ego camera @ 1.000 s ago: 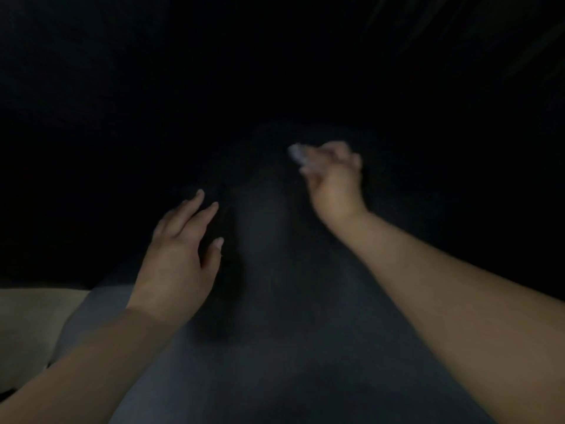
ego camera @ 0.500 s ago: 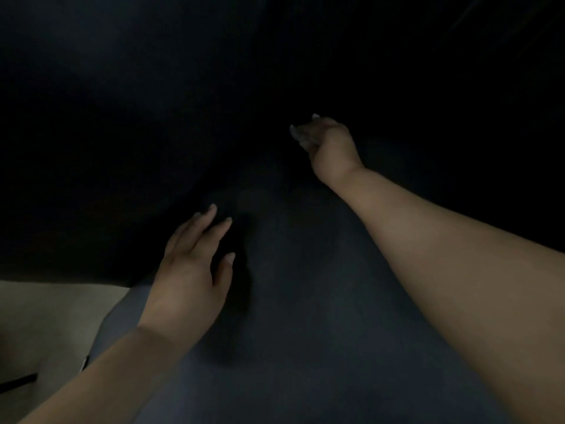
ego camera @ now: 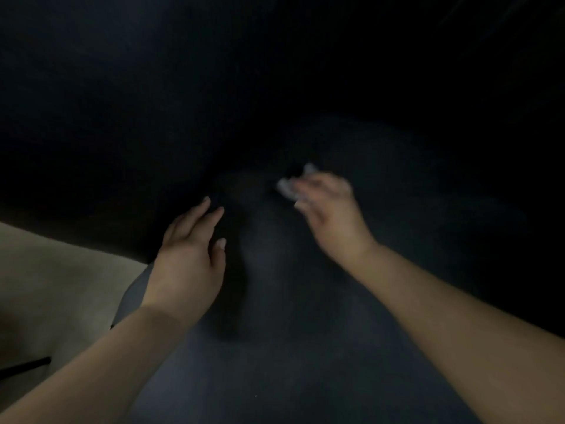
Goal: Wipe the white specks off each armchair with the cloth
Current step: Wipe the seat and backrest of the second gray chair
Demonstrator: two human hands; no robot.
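Note:
A dark grey armchair (ego camera: 290, 347) fills most of the dim head view; its seat runs from the bottom edge up toward the black backrest. My right hand (ego camera: 333, 215) is blurred and grips a small pale cloth (ego camera: 292, 183) bunched at its fingertips, against the seat near the back. My left hand (ego camera: 189, 255) lies flat on the seat's left side, fingers straight and together. One tiny white speck (ego camera: 255, 396) shows on the seat near the bottom.
Pale beige floor (ego camera: 55, 286) shows at the lower left beside the armchair's edge, with a thin black strip (ego camera: 24, 367) lying on it. Everything above and to the right of the seat is too dark to make out.
My right hand with the cloth has swept back toward me and slightly right from its far reach half a second ago. My left hand stays flat on the seat.

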